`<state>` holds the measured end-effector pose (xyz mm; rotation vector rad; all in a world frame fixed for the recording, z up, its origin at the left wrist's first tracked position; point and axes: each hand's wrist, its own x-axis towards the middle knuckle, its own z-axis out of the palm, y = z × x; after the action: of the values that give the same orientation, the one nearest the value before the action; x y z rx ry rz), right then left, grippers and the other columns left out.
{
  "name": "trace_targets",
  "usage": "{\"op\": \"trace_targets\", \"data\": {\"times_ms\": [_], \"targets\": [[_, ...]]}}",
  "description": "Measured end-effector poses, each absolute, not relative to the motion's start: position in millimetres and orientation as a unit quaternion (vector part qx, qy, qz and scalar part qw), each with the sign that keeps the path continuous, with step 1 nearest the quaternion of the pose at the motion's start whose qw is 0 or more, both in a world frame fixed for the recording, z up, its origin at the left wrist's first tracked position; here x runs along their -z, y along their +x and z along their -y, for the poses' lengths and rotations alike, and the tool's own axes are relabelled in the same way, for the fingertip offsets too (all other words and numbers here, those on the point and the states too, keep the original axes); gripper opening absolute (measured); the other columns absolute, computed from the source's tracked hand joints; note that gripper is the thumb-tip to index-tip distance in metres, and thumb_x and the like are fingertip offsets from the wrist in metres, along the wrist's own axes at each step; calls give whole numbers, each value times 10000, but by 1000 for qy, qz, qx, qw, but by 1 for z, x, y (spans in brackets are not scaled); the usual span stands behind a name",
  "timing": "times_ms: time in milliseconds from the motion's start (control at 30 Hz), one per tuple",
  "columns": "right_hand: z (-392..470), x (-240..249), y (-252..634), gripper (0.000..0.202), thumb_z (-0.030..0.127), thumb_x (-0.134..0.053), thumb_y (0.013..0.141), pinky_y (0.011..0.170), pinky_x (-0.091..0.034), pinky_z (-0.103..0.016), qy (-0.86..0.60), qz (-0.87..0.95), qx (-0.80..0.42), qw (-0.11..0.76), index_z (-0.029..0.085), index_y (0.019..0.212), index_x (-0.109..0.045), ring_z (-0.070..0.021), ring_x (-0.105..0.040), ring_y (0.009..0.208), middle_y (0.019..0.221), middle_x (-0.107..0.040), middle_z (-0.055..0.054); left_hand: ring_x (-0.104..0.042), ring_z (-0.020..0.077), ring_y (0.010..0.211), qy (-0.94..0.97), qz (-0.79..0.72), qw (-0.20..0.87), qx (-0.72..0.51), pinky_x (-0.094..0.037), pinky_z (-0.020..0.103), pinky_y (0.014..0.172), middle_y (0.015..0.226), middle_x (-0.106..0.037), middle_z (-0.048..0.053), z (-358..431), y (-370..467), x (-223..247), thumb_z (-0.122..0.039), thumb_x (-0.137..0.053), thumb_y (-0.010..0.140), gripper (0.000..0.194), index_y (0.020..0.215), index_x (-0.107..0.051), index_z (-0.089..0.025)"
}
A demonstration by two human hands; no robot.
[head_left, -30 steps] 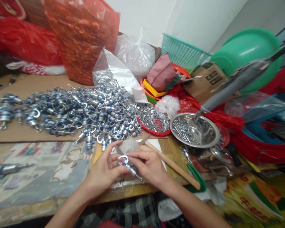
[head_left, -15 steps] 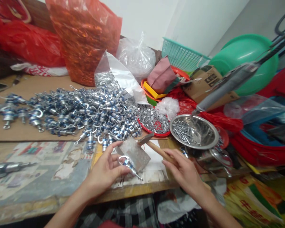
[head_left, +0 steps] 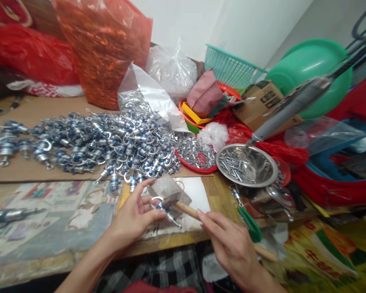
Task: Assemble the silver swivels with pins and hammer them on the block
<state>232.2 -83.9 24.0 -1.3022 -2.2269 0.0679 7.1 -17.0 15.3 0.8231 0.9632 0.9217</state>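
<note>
My left hand (head_left: 133, 215) holds a small silver metal fitting (head_left: 173, 220) with blue bands, a curved white-metal piece and a ringed end, against a grey metal block (head_left: 167, 186). My right hand (head_left: 232, 240) is closed round the wooden handle of a hammer (head_left: 187, 210). The hammer's head is over the fitting, at its upper part; whether they touch I cannot tell. Beneath the block lies a white sheet (head_left: 198, 199). A large pile of like fittings (head_left: 110, 142) spreads over cardboard behind my left hand.
Behind the block stands a red tray (head_left: 198, 169) of small metal clips. Beside it, a steel bowl (head_left: 270, 179) contains metal pins. A grey lever tool (head_left: 295, 108) slants above the bowl. By my right wrist is a green-handled object (head_left: 250, 226). Bags and a green basin (head_left: 311, 73) line the back.
The hammer has come down and left, from above the block's right edge to over the fitting. My right hand has moved lower, uncovering the green-handled object. My left hand keeps its hold.
</note>
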Motion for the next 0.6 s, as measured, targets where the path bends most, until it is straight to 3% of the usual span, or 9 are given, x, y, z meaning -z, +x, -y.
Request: {"op": "trace_targets", "data": {"times_ms": [67, 133, 233, 333, 433, 500, 600], "targets": [[78, -14, 238, 410, 92, -452, 828, 666, -507, -241, -522, 792, -70, 309, 231, 1207, -524, -153, -624, 801, 944, -644, -59, -651, 166, 642, 374, -449, 702, -407, -522, 277, 608, 661, -649, -42, 18, 6, -15, -157, -746, 524, 703, 1143, -414, -181], [68, -4, 248, 351, 177, -497, 824, 709, -514, -267, -573, 739, -111, 335, 202, 1168, -561, -172, -627, 839, 955, -653, -68, -659, 170, 656, 394, -462, 696, -384, -518, 269, 625, 673, -683, -11, 19, 5, -15, -195, -731, 558, 430, 955, -568, -164], [48, 5, 261, 347, 265, -541, 793, 731, -519, -322, -634, 702, -169, 277, 162, 1120, -598, -210, -634, 854, 942, -672, -84, -662, 163, 614, 418, -484, 685, -349, -510, 254, 625, 647, -724, 11, 20, 4, -16, -222, -695, 598, 140, 716, -649, -162], [22, -1, 262, 289, 288, -510, 820, 745, -506, -297, -635, 732, -158, 188, 171, 1051, -640, -190, -631, 848, 931, -675, -72, -660, 158, 603, 426, -499, 674, -340, -505, 238, 620, 623, -732, -11, 21, 3, -18, -181, -685, 587, 128, 715, -674, -186], [-20, -14, 255, 268, 215, -428, 875, 848, -439, -230, -671, 731, -36, 117, 204, 1045, -635, -146, -581, 972, 1052, -633, -51, -651, 158, 624, 469, -503, 641, -340, -500, 234, 625, 652, -728, -8, 20, 4, -20, -208, -657, 626, 84, 702, -692, -199], [-54, -20, 252, 307, 128, -389, 875, 886, -409, -267, -707, 701, 5, 92, 188, 1083, -605, -170, -554, 1027, 1086, -612, -83, -646, 162, 669, 514, -498, 606, -349, -499, 238, 647, 711, -719, 10, 19, 4, -20, -245, -632, 664, 89, 695, -704, -203], [-101, -17, 252, 198, 120, -482, 834, 837, -434, -364, -740, 671, 5, 52, 136, 944, -646, -236, -585, 961, 945, -645, -128, -634, 211, 858, 550, -489, 567, -369, -515, 252, 672, 894, -695, 64, 19, 4, -20, -278, -605, 686, 137, 672, -715, -199]]}}
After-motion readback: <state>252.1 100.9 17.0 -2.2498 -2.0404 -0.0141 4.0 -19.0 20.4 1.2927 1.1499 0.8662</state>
